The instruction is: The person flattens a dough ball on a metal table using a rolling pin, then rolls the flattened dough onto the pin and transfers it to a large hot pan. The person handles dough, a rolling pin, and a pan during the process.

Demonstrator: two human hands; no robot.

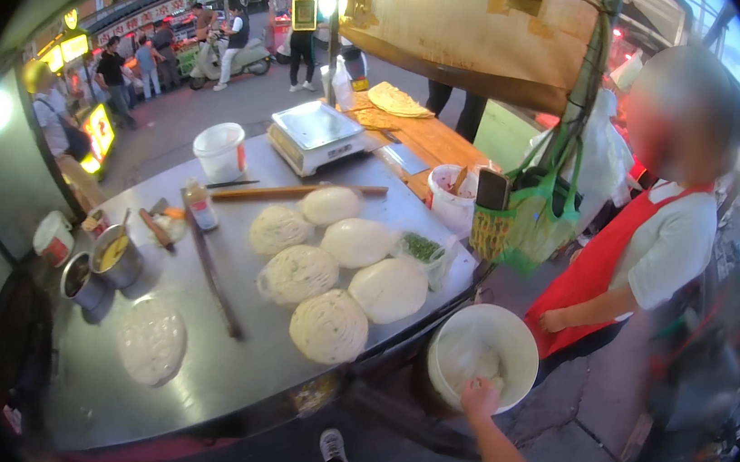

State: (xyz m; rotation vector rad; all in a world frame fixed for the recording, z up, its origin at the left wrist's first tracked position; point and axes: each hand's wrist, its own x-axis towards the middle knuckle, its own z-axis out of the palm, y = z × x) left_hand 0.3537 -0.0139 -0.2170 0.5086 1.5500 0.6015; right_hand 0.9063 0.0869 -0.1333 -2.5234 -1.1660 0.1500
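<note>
My right hand (481,396) reaches over the near rim of a white plastic bucket (524,344) to the right of the metal-topped table. Its fingers are bent against a pale lump, which looks like dough (488,363); whether they grip it is not clear. My left hand is out of view. On the metal table (243,381), several round flattened doughs lie close together, some smooth (388,290) and some with coiled layers and green flecks (329,326). Apart from these, a thin, shiny dough round (152,342) lies at the left.
A dark rod (210,266) and wooden rolling pin (299,193) lie across the table. Metal pots (116,258), a bottle (200,205), scale (316,136) and bag of chopped greens (421,248) stand around. A person in a red apron (596,257) stands beyond the bucket.
</note>
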